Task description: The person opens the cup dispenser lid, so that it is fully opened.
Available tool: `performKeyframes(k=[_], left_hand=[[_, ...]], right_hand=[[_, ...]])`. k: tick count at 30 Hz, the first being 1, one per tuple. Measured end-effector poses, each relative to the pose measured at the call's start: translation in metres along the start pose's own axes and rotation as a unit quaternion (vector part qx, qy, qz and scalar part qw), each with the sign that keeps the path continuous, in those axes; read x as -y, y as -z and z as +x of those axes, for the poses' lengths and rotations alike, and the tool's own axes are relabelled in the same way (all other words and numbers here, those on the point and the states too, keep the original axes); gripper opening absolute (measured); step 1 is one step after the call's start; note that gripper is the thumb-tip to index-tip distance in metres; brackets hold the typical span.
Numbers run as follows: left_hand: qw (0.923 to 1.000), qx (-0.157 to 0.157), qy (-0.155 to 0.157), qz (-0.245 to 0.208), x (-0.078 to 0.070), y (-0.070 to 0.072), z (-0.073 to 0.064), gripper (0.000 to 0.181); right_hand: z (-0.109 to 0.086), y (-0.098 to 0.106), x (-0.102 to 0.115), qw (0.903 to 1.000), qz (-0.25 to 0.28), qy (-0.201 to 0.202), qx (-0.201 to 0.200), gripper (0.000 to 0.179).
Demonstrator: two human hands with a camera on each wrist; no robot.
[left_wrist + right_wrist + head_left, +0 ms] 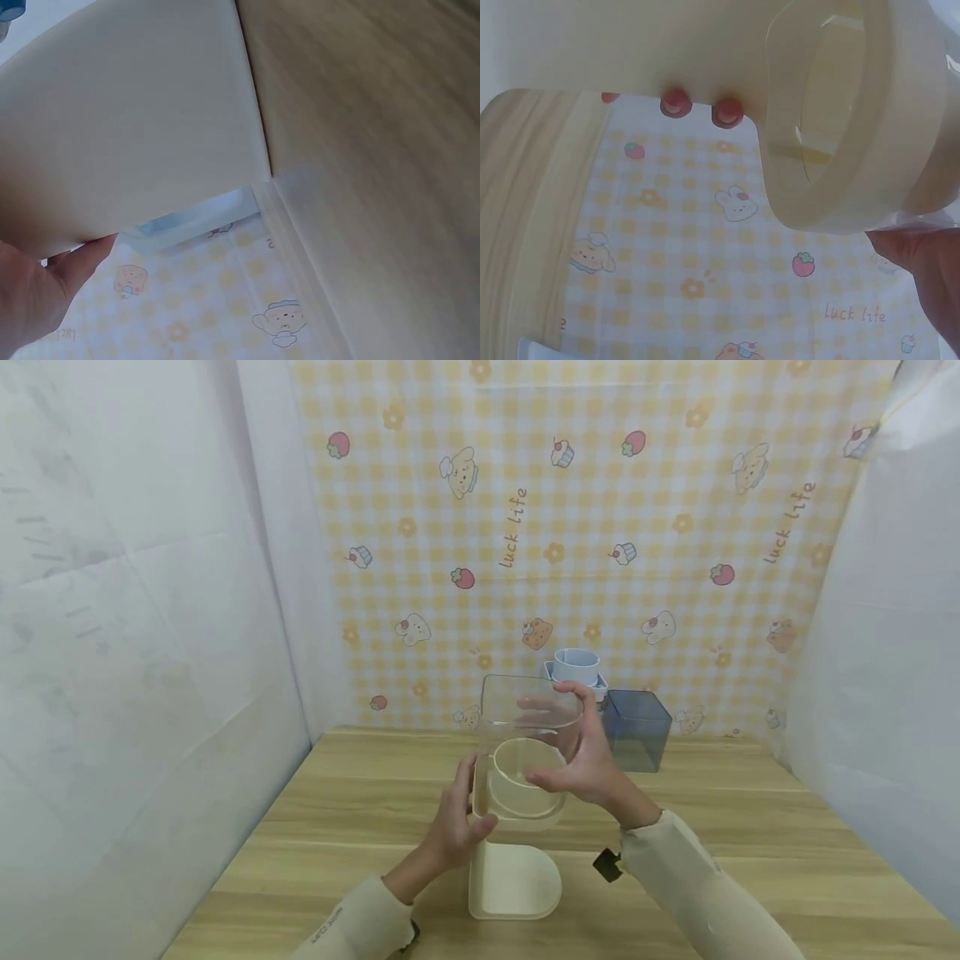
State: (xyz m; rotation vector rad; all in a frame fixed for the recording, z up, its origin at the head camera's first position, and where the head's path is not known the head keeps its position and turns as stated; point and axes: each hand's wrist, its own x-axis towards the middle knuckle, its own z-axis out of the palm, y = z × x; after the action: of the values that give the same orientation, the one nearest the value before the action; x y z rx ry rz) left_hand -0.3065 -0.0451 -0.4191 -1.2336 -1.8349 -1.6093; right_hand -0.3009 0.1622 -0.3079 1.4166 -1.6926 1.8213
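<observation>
Together, left hand [453,822] and right hand [592,764] grip a cream-and-clear caddy [517,797], fingers curled round opposite sides, its plastic likely light, stiff, slick, best held by the walls.

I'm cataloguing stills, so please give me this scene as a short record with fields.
Left hand: holds the cream holder at its side
Right hand: grips the clear container
Cream tray: lower in the head view; whether joined to the holder, unclear
Behind: light blue holder, with a translucent blue box to its right
Surface: wood-grain table
Backdrop: yellow-checked cloth reading "luck life"
</observation>
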Motion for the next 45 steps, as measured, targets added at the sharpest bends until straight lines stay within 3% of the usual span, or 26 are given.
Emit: performKeyframes(k=[5, 12, 22, 30, 33, 39, 45], left_hand=[[0.9999, -0.012, -0.008, 0.007, 0.0, -0.003, 0.003, 0.084], [0.9997, 0.0, -0.008, 0.022, 0.0, -0.004, 0.004, 0.087], [0.9996, -0.019, -0.006, 0.02, 0.001, -0.007, -0.007, 0.083], [0.9996, -0.023, -0.009, 0.014, 0.001, -0.007, -0.005, 0.083], [0.9996, -0.02, -0.008, 0.019, 0.0, -0.006, -0.004, 0.083], [0.9997, -0.005, -0.009, 0.021, -0.003, -0.005, -0.005, 0.083], [0.9992, 0.0, -0.025, 0.032, -0.003, -0.006, -0.004, 0.082]], right_hand=[[-0.001, 0.004, 0.001, 0.9998, -0.003, 0.021, 0.001, 0.095], [-0.006, 0.005, 0.001, 0.9966, -0.015, 0.081, -0.003, 0.097], [-0.01, -0.001, 0.001, 0.9982, -0.037, 0.015, -0.045, 0.093], [-0.007, -0.001, 0.004, 0.9966, -0.04, -0.009, -0.071, 0.081], [-0.006, -0.002, 0.005, 0.9965, -0.038, 0.004, -0.075, 0.082], [-0.006, -0.005, 0.004, 0.9948, -0.016, 0.067, -0.074, 0.088], [-0.005, -0.003, 0.003, 0.993, -0.04, 0.085, -0.071, 0.095]])
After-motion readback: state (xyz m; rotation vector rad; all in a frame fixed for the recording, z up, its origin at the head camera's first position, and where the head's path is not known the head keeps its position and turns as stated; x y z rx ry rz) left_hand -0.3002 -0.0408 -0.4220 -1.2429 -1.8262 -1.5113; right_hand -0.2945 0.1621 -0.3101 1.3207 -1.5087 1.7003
